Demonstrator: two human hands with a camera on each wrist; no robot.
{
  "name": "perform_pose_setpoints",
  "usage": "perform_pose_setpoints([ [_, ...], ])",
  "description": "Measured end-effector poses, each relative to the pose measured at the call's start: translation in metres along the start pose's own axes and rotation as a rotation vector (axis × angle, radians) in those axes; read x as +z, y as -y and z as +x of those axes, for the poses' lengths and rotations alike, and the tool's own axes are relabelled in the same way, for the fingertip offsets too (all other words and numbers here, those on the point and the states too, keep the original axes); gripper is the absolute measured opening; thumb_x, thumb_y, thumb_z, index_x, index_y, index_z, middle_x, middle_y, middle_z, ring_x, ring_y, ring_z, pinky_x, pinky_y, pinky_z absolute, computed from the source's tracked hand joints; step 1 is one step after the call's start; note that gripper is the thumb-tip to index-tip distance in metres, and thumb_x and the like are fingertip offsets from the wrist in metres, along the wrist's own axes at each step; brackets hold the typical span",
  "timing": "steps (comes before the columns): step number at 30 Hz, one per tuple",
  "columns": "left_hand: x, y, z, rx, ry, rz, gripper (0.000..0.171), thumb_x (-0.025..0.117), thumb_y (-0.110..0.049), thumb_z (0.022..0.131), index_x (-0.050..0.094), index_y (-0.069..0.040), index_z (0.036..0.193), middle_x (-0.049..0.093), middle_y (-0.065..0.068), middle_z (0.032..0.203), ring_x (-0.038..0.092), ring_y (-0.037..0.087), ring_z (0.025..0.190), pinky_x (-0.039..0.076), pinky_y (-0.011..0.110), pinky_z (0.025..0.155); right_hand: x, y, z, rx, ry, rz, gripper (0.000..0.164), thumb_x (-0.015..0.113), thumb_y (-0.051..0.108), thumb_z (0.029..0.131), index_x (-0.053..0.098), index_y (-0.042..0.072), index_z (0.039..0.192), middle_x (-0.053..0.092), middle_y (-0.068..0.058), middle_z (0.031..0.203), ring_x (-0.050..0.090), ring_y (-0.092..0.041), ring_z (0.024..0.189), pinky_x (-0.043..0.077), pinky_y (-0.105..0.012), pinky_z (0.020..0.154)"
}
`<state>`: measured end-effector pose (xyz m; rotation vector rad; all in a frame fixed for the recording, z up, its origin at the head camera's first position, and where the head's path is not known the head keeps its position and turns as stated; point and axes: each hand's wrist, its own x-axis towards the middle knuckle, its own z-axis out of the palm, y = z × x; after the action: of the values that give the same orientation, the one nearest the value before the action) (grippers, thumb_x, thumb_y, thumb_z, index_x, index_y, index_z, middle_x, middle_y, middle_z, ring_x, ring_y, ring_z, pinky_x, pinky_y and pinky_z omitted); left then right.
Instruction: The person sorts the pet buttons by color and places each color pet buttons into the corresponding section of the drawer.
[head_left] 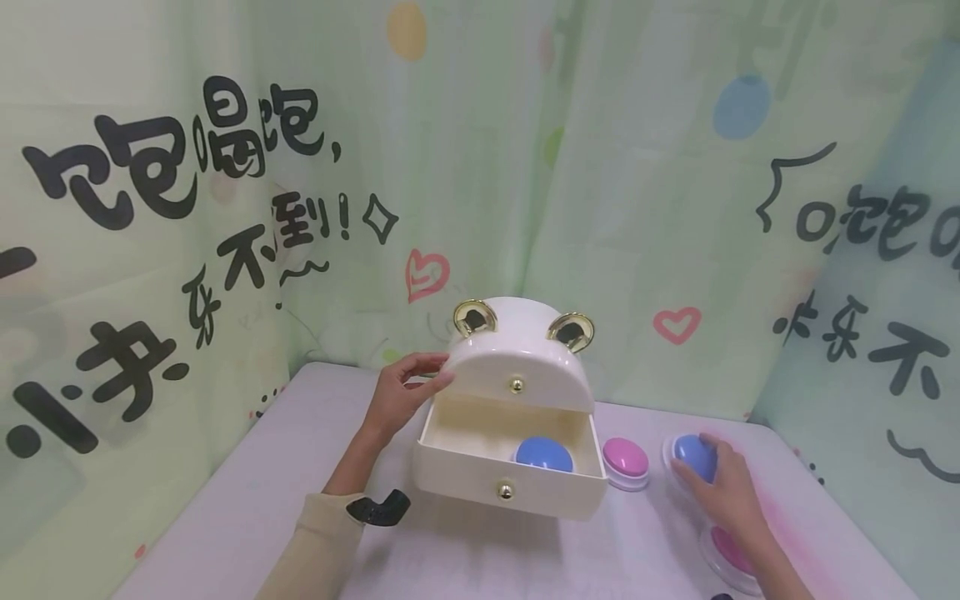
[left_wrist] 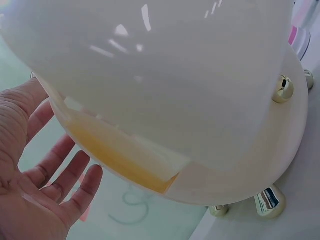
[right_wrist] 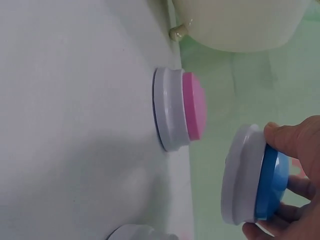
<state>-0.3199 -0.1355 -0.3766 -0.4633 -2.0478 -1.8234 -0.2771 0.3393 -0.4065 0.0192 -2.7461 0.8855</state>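
Note:
In the head view, a white dome-topped box point(head_left: 525, 392) with gold frog-like eyes has its lower drawer point(head_left: 461, 479) pulled out. A blue push button point(head_left: 543, 452) lies in that drawer. My left hand point(head_left: 405, 398) touches the box's left side, thumb toward the front; in the left wrist view its other fingers point(left_wrist: 80, 195) spread loosely past the rim. At the right, my right hand point(head_left: 723, 487) pinches another blue push button point(right_wrist: 272, 185) by its sides, white base toward the table and raised above it. A pink push button point(head_left: 626, 458) stands between drawer and right hand.
A second pink push button point(head_left: 731, 550) sits near the right forearm and is partly hidden by it. The table point(head_left: 262, 517) has a pale cover. Behind and at both sides hangs a green curtain point(head_left: 600, 208) with black writing and hearts.

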Motion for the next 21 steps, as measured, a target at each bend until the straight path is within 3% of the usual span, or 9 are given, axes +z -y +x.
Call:
perform_pose_setpoints([
  [9,0.0,-0.001,0.001,0.003,-0.002,-0.007,0.036,0.079,-0.018,0.091,0.072,-0.008,0.125,0.07,0.011,0.125,0.065,0.027,0.116,0.054,0.027,0.088,0.001,0.028,-0.018,-0.115,-0.167,0.093,0.074,0.072,0.016,0.096,0.031,-0.016,0.148,0.038,-0.043,0.139,0.038,-0.059,0.127,0.033,-0.074,0.102],
  [21,0.0,0.0,0.001,0.007,0.0,-0.012,0.036,0.08,-0.018,0.091,0.072,-0.008,0.124,0.07,0.011,0.125,0.065,0.027,0.116,0.055,0.028,0.088,-0.001,0.065,-0.034,-0.073,-0.155,0.108,0.078,0.071,0.026,0.098,0.027,-0.007,0.154,0.033,-0.037,0.147,0.035,-0.056,0.133,0.035,-0.074,0.103],
])
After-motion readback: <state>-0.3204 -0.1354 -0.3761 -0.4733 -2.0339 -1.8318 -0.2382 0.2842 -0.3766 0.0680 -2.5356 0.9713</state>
